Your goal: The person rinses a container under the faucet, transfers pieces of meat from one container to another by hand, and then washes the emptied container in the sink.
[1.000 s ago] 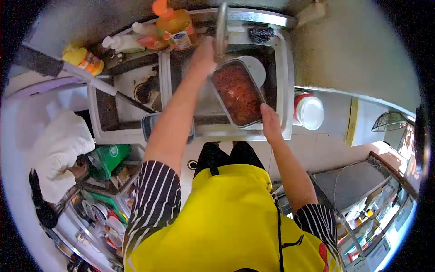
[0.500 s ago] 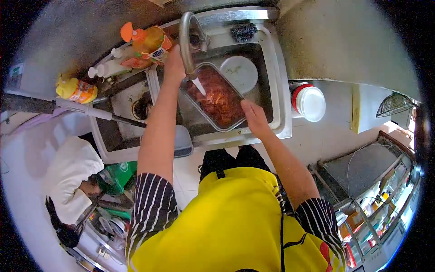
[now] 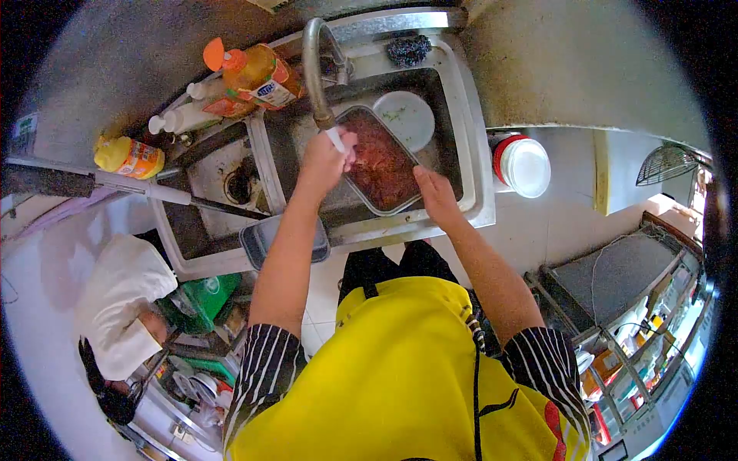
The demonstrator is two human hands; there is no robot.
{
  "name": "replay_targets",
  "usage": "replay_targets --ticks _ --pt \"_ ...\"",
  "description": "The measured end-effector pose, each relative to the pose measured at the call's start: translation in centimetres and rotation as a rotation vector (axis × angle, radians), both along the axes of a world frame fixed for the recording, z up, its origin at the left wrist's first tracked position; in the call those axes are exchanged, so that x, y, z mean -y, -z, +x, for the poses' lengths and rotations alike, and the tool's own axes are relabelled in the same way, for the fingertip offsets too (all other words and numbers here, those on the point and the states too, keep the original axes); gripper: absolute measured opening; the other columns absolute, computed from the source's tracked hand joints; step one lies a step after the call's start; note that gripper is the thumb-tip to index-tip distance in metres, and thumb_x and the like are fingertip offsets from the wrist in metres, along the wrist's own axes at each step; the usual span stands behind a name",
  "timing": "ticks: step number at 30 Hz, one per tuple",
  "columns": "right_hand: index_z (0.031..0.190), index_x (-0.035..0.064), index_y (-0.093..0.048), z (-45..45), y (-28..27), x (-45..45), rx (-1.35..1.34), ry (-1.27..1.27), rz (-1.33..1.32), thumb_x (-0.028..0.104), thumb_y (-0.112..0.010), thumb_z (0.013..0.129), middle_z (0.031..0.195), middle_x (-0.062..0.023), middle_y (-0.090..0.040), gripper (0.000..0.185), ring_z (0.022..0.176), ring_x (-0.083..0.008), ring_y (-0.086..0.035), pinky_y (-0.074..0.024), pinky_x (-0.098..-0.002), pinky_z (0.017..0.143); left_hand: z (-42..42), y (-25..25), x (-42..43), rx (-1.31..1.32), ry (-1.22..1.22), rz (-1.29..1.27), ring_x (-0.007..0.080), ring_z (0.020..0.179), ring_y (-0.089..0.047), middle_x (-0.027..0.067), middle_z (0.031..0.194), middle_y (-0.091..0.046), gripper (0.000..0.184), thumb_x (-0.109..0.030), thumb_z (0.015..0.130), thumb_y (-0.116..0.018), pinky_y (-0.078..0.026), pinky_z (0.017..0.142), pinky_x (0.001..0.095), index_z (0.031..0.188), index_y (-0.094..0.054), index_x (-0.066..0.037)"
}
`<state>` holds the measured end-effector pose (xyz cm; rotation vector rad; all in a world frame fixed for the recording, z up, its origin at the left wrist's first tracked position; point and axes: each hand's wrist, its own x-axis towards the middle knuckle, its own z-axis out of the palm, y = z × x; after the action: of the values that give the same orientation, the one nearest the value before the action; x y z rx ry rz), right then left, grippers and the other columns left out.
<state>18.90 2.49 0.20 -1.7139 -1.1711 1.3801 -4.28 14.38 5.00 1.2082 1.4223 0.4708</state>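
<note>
A clear rectangular plastic container (image 3: 377, 209) sits tilted in the right sink basin, filled with reddish-brown food, perhaps meat, in liquid. My right hand (image 3: 438, 196) grips its right rim, thumb on top. Below the tap (image 3: 315, 77), my left hand (image 3: 327, 163) is at the container's left side with its fingers curled; whatever is inside them is hidden. White water runs from the spout beside those fingers. Behind the container, a white round plate or lid (image 3: 405, 119) with green scraps lies in the basin.
Orange dish soap (image 3: 265, 73), a white pump bottle (image 3: 184, 119) and a yellow bottle (image 3: 129, 157) line the left back edge. A dark scourer (image 3: 409, 51) lies behind the basin. A grey lid or tray (image 3: 284, 242) rests at the front edge. A person in white (image 3: 123, 300) is at lower left.
My left hand has come down from behind the tap to the container's left side, into the water stream. My right hand keeps its hold on the rim.
</note>
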Motion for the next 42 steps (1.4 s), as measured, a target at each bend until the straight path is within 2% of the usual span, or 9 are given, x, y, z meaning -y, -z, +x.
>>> replay_targets --ticks 5,6,10,14,17,27,34,38,42 --pt "0.108 -0.0052 -0.063 -0.7 -1.3 -0.5 -0.016 0.014 -0.061 0.043 -0.048 0.103 0.091 -0.0129 -0.067 0.051 0.087 -0.0198 -0.057 -0.0461 -0.035 0.085 -0.6 -0.2 2.9 -0.196 -0.293 0.512 0.017 0.081 -0.059 0.0101 0.102 -0.063 0.018 -0.012 0.088 -0.068 -0.05 0.072 0.0324 0.102 -0.062 -0.002" --pt "0.106 -0.0067 -0.063 -0.9 -1.4 -0.6 -0.011 0.01 -0.098 0.041 -0.05 0.103 0.092 -0.0091 -0.066 0.049 0.09 -0.0149 -0.055 -0.0458 -0.0321 0.086 -0.9 0.3 3.9 -0.351 -0.349 0.481 0.0171 0.093 -0.057 0.0109 0.117 -0.059 0.036 -0.013 0.089 -0.07 -0.048 0.082 0.0328 0.121 -0.055 -0.006" --pt "0.104 -0.0061 -0.063 -1.6 -0.5 -0.7 0.013 -0.014 -0.07 0.043 -0.048 0.103 0.085 -0.0126 -0.064 0.051 0.083 -0.0197 -0.056 -0.0458 -0.0358 0.081 0.9 1.0 7.3 0.297 -0.67 -0.006 0.021 0.107 -0.054 0.0095 0.127 -0.054 0.061 -0.026 0.095 -0.067 -0.044 0.091 0.0367 0.144 -0.033 -0.012" --pt "0.098 -0.0027 -0.061 -1.3 1.4 -0.8 0.044 -0.04 0.018 0.047 -0.046 0.103 0.074 -0.0162 -0.057 0.052 0.071 -0.0265 -0.053 -0.0449 -0.0415 0.072 1.1 3.4 8.1 0.444 -0.813 -0.217 0.0216 0.118 -0.052 0.0083 0.135 -0.052 0.061 -0.039 0.099 -0.058 -0.044 0.097 0.0403 0.147 -0.033 -0.01" --pt "0.098 -0.0022 -0.059 -1.6 1.9 -0.9 -0.014 -0.049 0.04 0.048 -0.046 0.103 0.074 -0.0139 -0.054 0.052 0.071 -0.025 -0.049 -0.0439 -0.0405 0.072 1.5 6.9 9.1 0.717 -0.778 -0.284 0.0231 0.122 -0.051 0.009 0.138 -0.05 0.06 -0.042 0.1 -0.057 -0.042 0.103 0.0411 0.144 -0.038 -0.007" --pt "0.111 -0.0002 -0.065 -1.1 -1.2 -5.6 0.102 -0.186 0.073 0.041 -0.048 0.102 0.105 -0.0206 -0.068 0.045 0.1 -0.0359 -0.066 -0.0485 -0.0414 0.09 2.2 5.0 9.0 0.742 -0.9 -0.144 0.0246 0.13 -0.047 0.0118 0.144 -0.047 0.063 -0.045 0.102 -0.05 -0.038 0.11 0.0399 0.147 -0.037 -0.004" --pt "0.109 0.0045 -0.067 -4.6 -4.0 -16.8 0.486 -0.323 0.382 0.028 -0.055 0.097 0.097 -0.019 -0.069 0.029 0.09 -0.0386 -0.066 -0.0527 -0.0463 0.079 1.4 4.9 9.5 0.693 -0.949 -0.159 0.0266 0.133 -0.044 0.0134 0.147 -0.044 0.074 -0.052 0.098 -0.053 -0.034 0.112 0.0414 0.15 -0.033 -0.002" --pt "0.112 0.0004 -0.067 -7.3 5.0 -22.8 0.214 -0.3 0.428 0.027 -0.053 0.101 0.092 -0.0122 -0.07 0.032 0.088 -0.0263 -0.067 -0.052 -0.0359 0.08 1.4 3.9 9.6 0.505 -1.002 -0.248 0.0295 0.136 -0.041 0.0139 0.151 -0.039 0.087 -0.063 0.091 -0.056 -0.032 0.113 0.0477 0.152 -0.029 -0.007" --pt "0.108 0.0022 -0.068 -9.6 2.4 -23.9 0.693 -0.52 0.45 0.033 -0.054 0.1 0.094 -0.0202 -0.07 0.035 0.09 -0.0319 -0.069 -0.0531 -0.0428 0.082 1.6 3.3 9.8 0.454 -0.989 -0.153 0.0265 0.135 -0.042 0.0144 0.148 -0.043 0.077 -0.054 0.097 -0.052 -0.03 0.113 0.0388 0.15 -0.033 -0.002"
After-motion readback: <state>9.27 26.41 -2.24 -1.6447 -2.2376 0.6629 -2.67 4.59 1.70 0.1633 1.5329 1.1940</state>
